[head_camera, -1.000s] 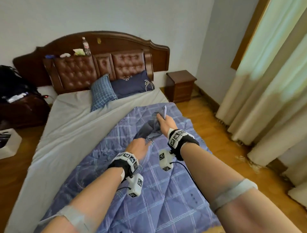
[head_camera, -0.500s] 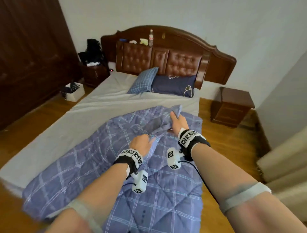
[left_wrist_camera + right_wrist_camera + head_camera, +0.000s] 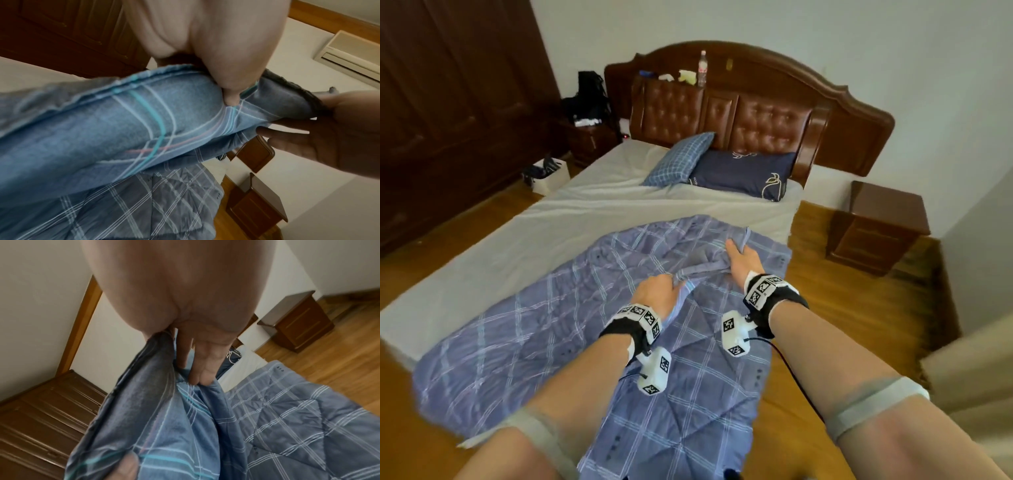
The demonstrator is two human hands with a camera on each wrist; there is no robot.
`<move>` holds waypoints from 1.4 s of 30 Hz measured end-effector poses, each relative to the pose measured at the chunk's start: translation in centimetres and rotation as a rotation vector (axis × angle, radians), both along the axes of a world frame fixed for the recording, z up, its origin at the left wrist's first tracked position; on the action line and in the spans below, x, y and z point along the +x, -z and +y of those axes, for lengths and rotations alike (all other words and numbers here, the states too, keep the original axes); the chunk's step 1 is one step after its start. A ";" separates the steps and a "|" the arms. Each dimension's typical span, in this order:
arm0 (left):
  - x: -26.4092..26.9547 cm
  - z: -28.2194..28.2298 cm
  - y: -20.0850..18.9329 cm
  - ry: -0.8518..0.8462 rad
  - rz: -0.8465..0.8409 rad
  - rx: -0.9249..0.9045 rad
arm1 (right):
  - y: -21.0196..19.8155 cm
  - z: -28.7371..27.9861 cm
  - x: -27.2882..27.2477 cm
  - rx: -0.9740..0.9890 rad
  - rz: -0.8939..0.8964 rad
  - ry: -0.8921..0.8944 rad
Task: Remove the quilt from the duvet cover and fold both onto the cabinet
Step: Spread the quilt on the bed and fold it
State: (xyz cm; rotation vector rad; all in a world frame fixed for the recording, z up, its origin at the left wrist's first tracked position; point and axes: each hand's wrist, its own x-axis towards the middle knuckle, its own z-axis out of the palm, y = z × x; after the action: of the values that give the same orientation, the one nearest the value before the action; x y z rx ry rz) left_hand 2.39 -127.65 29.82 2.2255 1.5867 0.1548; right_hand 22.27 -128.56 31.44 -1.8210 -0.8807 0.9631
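Duvet cover (image 3: 702,263), a smooth blue plaid cloth, is bunched up between both hands above the quilt (image 3: 592,318), which lies spread flat across the foot of the bed (image 3: 544,219). Left hand (image 3: 657,294) pinches a fold of the cover's edge, thumb (image 3: 230,95) pressed on top, fingers curled beneath. Right hand (image 3: 743,262) grips the cover a little farther toward the headboard (image 3: 767,116), its fingers (image 3: 197,369) closed around a gathered ridge of cloth. Dark nightstand (image 3: 876,226) stands right of the bed. No readable writing shows; the navy pillow (image 3: 739,174) bears a pale embroidered motif
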 end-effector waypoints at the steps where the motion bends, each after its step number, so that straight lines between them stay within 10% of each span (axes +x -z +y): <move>1: 1.7 0.4 0.2 -0.021 0.008 0.014 | 0.5 0.8 1.7 -0.001 -0.002 -0.029; 19: 26.9 2.4 5.1 -0.423 0.276 0.222 | 4.4 10.6 26.9 -0.067 -0.297 -0.530; 42: 33.0 24.1 4.8 -0.616 -0.118 0.110 | 0.4 36.4 29.7 0.081 -0.319 -0.744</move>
State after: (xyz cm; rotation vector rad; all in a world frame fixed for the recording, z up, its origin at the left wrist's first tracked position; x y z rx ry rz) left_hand 35.39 -103.60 25.00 1.6888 2.1836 0.5427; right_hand 51.99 -92.16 31.07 -1.6109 -1.8462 1.0584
